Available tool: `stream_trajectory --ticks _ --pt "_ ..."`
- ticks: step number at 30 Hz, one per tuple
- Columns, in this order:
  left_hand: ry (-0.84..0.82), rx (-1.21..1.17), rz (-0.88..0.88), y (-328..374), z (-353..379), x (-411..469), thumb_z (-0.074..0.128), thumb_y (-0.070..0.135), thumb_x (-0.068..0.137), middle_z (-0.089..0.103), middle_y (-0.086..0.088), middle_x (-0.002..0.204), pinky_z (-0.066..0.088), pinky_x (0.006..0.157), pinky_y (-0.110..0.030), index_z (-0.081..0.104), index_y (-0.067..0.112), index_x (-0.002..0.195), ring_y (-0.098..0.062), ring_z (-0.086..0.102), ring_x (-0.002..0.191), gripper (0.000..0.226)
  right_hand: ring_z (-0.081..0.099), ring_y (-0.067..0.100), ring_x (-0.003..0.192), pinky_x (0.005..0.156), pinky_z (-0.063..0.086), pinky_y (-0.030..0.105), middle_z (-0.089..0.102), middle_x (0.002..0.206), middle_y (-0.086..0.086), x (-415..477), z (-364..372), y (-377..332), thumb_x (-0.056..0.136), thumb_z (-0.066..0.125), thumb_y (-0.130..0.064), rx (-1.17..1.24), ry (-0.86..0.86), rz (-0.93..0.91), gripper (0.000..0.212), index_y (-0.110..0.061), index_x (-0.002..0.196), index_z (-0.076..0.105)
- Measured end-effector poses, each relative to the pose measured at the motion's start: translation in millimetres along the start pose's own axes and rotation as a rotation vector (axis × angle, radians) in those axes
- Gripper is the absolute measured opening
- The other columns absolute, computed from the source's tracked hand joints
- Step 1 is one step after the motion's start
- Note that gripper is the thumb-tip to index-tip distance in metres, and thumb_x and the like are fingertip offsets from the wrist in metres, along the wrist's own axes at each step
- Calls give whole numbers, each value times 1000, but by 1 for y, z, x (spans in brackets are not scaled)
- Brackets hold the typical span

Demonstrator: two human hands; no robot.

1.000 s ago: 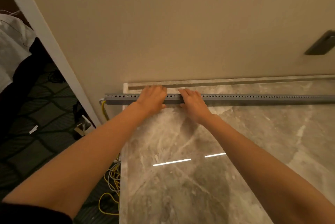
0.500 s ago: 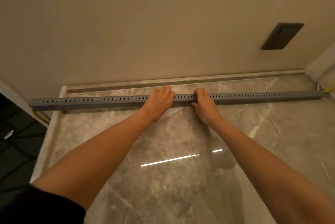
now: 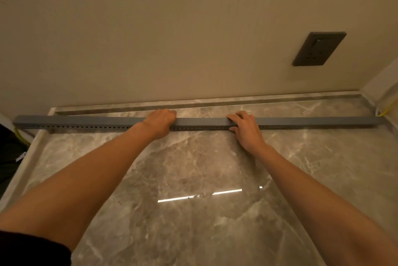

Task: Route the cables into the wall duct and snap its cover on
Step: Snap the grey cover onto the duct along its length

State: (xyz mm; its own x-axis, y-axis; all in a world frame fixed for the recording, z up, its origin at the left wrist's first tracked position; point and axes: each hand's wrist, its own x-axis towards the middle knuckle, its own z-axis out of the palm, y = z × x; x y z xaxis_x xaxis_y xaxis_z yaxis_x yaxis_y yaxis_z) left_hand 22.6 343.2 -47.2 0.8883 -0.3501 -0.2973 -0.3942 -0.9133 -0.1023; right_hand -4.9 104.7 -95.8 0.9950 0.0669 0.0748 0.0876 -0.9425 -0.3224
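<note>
A long grey cable duct [image 3: 86,122] lies across the marble surface [image 3: 193,169], parallel to the beige wall, its smooth cover facing up and a row of small holes along its near side. My left hand [image 3: 160,122] is curled over the duct's middle with the fingers over its far edge. My right hand [image 3: 245,128] lies on the duct a little further right, fingers over the top and thumb on the near side. A yellow cable [image 3: 385,110] comes out at the duct's right end, and another yellow cable [image 3: 20,136] at its left end.
A dark wall socket [image 3: 318,49] sits on the wall at the upper right. A raised marble ledge [image 3: 280,99] runs along the wall foot. The marble drops off at its left edge [image 3: 23,169] to dark flooring. A side wall closes the right corner.
The view has swung right and the whole duct now shows. The duct has rolled so its plain cover faces up and the holes face me. My hands have spread slightly apart.
</note>
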Motion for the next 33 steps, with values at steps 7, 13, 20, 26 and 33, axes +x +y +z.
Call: stream_trajectory --ticks 7,13,20,26,33 --pt "33 46 17 -3 2 14 42 28 99 47 -15 134 44 90 -41 39 5 128 -33 53 116 37 45 37 112 100 38 41 55 122 17 26 -2 1 90 49 -1 -10 -44 -10 36 -10 125 57" --pt "90 31 32 3 -1 28 45 25 98 48 -15 129 45 89 -42 47 4 124 -31 51 117 33 46 12 74 87 50 38 41 98 10 42 -9 14 91 52 -16 -122 48 -79 18 -16 74 44" --pt "89 98 26 3 -2 41 44 23 99 51 -17 129 45 91 -41 48 2 125 -34 53 116 34 40 36 120 102 36 40 47 128 18 57 -13 17 91 48 -4 -75 -116 9 34 -12 122 59" --pt "101 67 -47 3 -2 48 45 20 98 51 -17 128 45 91 -41 50 2 123 -33 53 116 32 42 32 121 101 36 37 49 130 17 70 -11 18 89 56 -10 -85 -46 -2 38 -3 125 48" --pt "143 4 -192 17 3 47 48 14 96 52 -20 121 47 87 -44 54 -2 119 -36 52 112 29 43 35 117 96 37 37 49 126 21 69 -8 32 88 58 -10 -96 22 -129 35 2 119 47"
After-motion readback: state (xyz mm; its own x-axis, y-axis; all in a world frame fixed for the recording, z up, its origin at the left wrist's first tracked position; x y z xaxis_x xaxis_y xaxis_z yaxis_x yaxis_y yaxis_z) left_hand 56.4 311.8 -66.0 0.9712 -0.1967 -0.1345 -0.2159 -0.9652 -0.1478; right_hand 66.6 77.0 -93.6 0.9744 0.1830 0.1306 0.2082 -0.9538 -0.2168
